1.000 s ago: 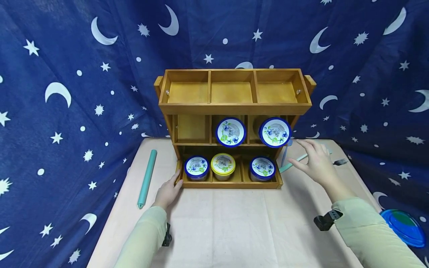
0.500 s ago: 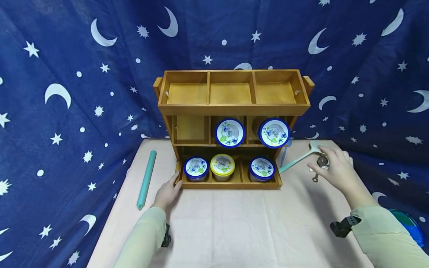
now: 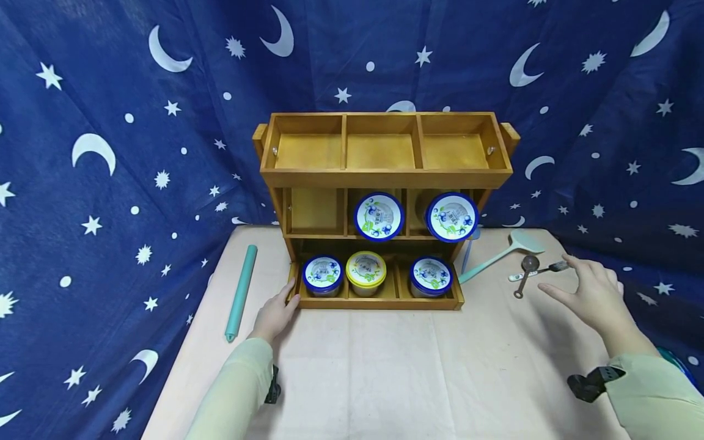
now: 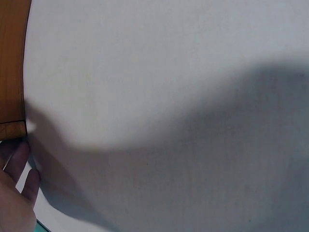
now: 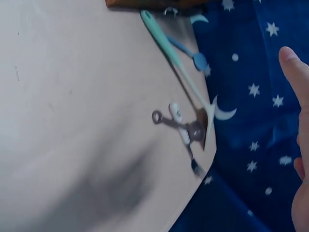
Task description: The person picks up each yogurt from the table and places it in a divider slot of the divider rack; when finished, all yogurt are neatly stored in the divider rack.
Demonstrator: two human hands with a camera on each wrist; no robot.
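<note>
My left hand (image 3: 275, 315) rests at the lower left front corner of a wooden three-tier rack (image 3: 379, 304), fingers touching its side. In the left wrist view, fingertips (image 4: 18, 157) lie against the rack's corner (image 4: 12, 129). My right hand (image 3: 596, 299) hovers above the table's right side, thumb and fingers spread, holding nothing. Left of it lie a brown spoon (image 3: 530, 264) with a ring-ended handle and a fork (image 3: 558, 266) with a white handle. The spoon lies across the fork. Behind them is a mint-green spatula (image 3: 525, 241), its handle reaching toward the rack.
Blue-lidded tubs (image 3: 379, 217) stand in the rack's middle and bottom tiers, with one yellow-lidded tub (image 3: 365, 270) in the bottom tier. A teal rolled stick (image 3: 241, 293) lies on the left. A blue utensil (image 3: 467, 253) lies beside the rack. Starry blue cloth (image 3: 165, 122) hangs behind.
My right hand has moved right and toward me, away from the rack, uncovering the spatula, spoon and fork. My left hand has stayed at the rack's corner.
</note>
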